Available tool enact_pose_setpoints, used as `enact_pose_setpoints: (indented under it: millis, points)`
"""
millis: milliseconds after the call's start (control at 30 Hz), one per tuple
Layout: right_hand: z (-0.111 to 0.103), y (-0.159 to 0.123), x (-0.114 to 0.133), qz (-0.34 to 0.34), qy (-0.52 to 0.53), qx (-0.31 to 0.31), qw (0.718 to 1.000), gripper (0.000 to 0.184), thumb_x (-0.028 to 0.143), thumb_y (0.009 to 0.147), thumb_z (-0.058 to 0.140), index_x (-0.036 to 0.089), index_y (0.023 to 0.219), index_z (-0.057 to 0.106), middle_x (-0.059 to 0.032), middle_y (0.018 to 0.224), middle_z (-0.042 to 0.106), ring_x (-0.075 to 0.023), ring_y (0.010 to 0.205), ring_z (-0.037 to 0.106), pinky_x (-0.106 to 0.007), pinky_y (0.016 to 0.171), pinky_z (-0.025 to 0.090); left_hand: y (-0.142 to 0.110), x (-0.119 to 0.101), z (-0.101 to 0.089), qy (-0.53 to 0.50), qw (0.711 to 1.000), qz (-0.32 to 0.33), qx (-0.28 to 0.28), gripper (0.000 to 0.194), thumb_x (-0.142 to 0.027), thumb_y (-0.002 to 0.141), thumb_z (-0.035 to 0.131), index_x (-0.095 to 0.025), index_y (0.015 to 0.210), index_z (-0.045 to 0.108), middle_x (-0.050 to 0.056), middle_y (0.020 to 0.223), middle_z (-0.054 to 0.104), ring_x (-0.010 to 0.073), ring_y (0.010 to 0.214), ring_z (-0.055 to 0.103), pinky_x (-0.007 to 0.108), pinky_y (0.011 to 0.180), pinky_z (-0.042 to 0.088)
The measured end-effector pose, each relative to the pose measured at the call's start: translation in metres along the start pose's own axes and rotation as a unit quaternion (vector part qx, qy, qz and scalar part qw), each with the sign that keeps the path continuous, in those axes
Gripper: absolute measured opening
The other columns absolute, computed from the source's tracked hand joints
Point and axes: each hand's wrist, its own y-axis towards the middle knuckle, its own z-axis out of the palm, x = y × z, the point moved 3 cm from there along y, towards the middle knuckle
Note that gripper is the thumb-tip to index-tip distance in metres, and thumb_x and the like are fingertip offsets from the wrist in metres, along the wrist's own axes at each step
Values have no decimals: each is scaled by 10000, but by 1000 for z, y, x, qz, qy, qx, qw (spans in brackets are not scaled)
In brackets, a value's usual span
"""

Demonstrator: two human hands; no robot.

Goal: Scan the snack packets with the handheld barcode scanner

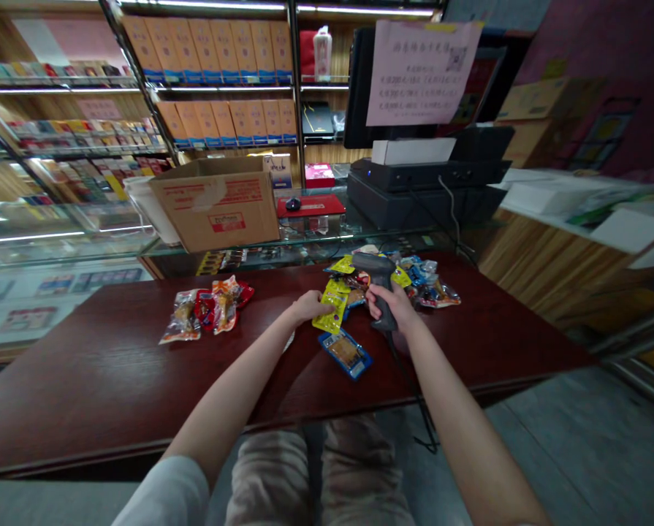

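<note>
The left hand (308, 305) pinches a yellow packet (333, 313) between its fingers, at the near side of a pile of packets (422, 276) on the bench (112, 365). The right hand (391, 304) has its fingers wrapped around the handle of a scanner (380, 270). A blue packet (347, 353) lies nearer the person.

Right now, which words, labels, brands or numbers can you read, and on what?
"200", "300", apparently: pale pink paper sign on the black monitor; its other characters are blurred.
Open brown cardboard box: red print, blurred.
Upright tan-and-blue cartons: blurred.
Glossy yellow plastic packet at the left hand: too small.
Flat blue-edged plastic packet: too small.
</note>
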Motion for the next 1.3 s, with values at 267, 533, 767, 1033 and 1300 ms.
enact_pose_setpoints:
  millis: [267,533,767,1033,1300]
  points:
    - [19,-6,-6,47,-9,41,998,443,428,690,796,192,981,560,94,571,533,-70,341,423,-223,348,347,-14,43,-50,-168,968,-11,-185,251,-170,749,716,-198,864,494,11,798,664,173,714,664,257,616,512]
    - [78,4,-30,119,-5,115,986,403,382,712,767,182,1006,576,107,561,504,-52,350,397,-207,364,321,-28,87,-80,-232,927,46,-291,306,-225,741,726,-214,915,474,-7,836,639,168,753,652,291,713,521]
    - [87,3,-51,121,-44,131,983,374,362,751,742,183,1031,570,111,577,508,-53,366,423,-211,389,347,-26,92,-75,-242,932,31,-269,332,-214,728,742,-216,930,479,16,869,649,185,784,657,327,763,525]
    - [85,1,-48,121,-42,133,983,391,413,705,763,189,945,551,106,574,510,-56,365,424,-209,378,350,-29,81,-73,-193,947,39,-253,288,-133,707,661,-204,915,475,20,880,639,207,840,653,343,780,533]
    - [84,1,-51,121,-31,117,985,438,432,692,787,193,982,561,114,560,499,-56,349,402,-207,361,328,-32,80,-72,-194,950,41,-241,281,-166,723,645,-196,947,477,32,933,632,205,884,652,346,824,530]
